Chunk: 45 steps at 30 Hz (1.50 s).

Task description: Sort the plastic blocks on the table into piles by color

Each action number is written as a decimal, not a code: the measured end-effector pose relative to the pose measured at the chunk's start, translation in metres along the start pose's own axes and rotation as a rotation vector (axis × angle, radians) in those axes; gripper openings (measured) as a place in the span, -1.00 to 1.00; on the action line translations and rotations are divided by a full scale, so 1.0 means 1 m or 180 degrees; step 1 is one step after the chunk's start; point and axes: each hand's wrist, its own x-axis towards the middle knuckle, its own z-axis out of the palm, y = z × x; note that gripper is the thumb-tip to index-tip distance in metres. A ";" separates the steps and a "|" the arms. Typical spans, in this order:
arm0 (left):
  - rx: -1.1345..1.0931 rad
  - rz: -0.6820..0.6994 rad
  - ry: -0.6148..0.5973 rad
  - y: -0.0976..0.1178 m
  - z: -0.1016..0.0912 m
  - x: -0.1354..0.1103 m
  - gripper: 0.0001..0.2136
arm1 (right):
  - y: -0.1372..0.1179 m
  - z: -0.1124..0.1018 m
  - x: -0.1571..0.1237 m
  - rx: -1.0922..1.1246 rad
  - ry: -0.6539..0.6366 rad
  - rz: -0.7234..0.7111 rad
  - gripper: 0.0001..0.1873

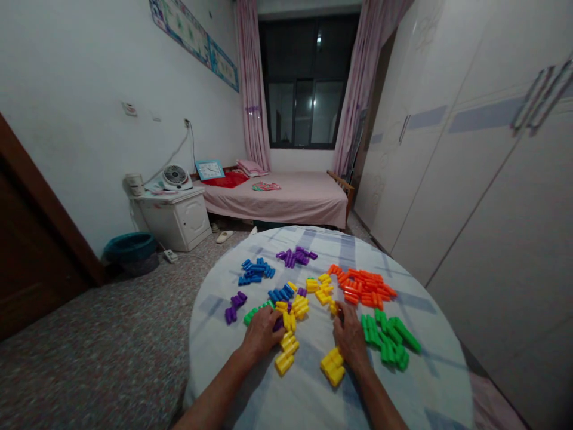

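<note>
My left hand (263, 329) is at the middle of the round table, its fingers curled around a purple plastic block (278, 324) that is partly hidden. Yellow blocks (290, 322) lie right by its fingertips, and a green block (256, 313) shows behind its knuckles. To the right, my right hand (351, 335) has its fingertips closed on a small yellow block (333, 307). More yellow blocks (332, 366) rest beside its wrist. Its palm side is hidden.
Sorted by colour on the table (308, 406) are piles of orange blocks (364, 286), green blocks (389, 339), blue blocks (256, 272) and purple blocks (296, 257). A bed (286, 200) stands beyond, a wardrobe (487, 197) at the right, a bin (131, 254) at the left.
</note>
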 end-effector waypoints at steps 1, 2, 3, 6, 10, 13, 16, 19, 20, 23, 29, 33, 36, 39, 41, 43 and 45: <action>0.0017 -0.0051 -0.0050 0.001 -0.001 0.001 -0.81 | 0.001 0.000 0.000 0.0005 0.0012 -0.0001 -0.63; 0.0051 -0.0090 -0.0098 0.002 -0.001 0.002 -0.81 | 0.001 0.000 0.000 0.0010 0.0013 -0.0008 -0.63; 0.0090 -0.0108 -0.0129 0.004 -0.002 0.003 -0.82 | 0.001 0.000 -0.001 0.0013 0.0004 -0.0015 -0.63; 0.0098 -0.0105 -0.0096 0.005 0.000 0.004 -0.81 | -0.004 -0.003 -0.001 -0.0004 -0.0059 -0.0013 -0.62; -0.0233 -0.0143 0.0215 0.001 0.003 0.005 -0.81 | -0.007 -0.006 0.000 -0.0062 -0.0133 0.0037 -0.61; -0.0329 -0.0166 0.0632 0.000 -0.006 0.014 -0.80 | -0.007 -0.005 0.000 -0.0091 -0.0183 0.0048 -0.61; -0.0147 0.0041 0.0523 0.006 -0.020 0.033 -0.74 | -0.006 -0.005 0.000 -0.0097 -0.0176 0.0047 -0.61; 0.0163 0.0252 -0.0155 0.014 -0.026 0.056 -0.76 | -0.005 -0.005 0.000 -0.0076 -0.0168 0.0065 -0.61; 0.0233 0.0286 -0.0338 0.017 -0.025 0.063 -0.78 | -0.005 -0.005 0.000 -0.0055 -0.0167 0.0072 -0.61; 0.0359 0.0277 -0.0665 0.023 -0.019 0.079 -0.83 | -0.004 -0.005 0.000 0.0021 -0.0150 0.0081 -0.61; 0.0534 0.0198 -0.0860 0.028 -0.015 0.085 -0.81 | -0.002 -0.004 0.001 0.0059 -0.0143 0.0105 -0.61; 0.0557 0.0161 -0.0752 0.027 -0.019 0.079 -0.78 | 0.000 -0.003 0.000 0.0206 -0.0174 0.0121 -0.60; 0.0544 0.0217 -0.0737 0.024 -0.017 0.077 -0.78 | 0.000 -0.003 -0.001 0.0292 -0.0190 0.0150 -0.62; 0.0514 0.0229 -0.0779 0.024 -0.011 0.076 -0.81 | -0.002 -0.005 0.000 0.0308 -0.0177 0.0157 -0.63; 0.0489 0.0164 -0.0733 0.023 -0.008 0.076 -0.79 | -0.004 -0.006 0.000 0.0306 -0.0177 0.0150 -0.65; 0.0476 0.0063 -0.0637 0.023 -0.008 0.077 -0.76 | -0.006 -0.007 0.000 0.0308 -0.0181 0.0153 -0.67; 0.0475 -0.0044 -0.0512 0.023 -0.011 0.078 -0.75 | -0.006 -0.007 0.000 0.0323 -0.0188 0.0166 -0.67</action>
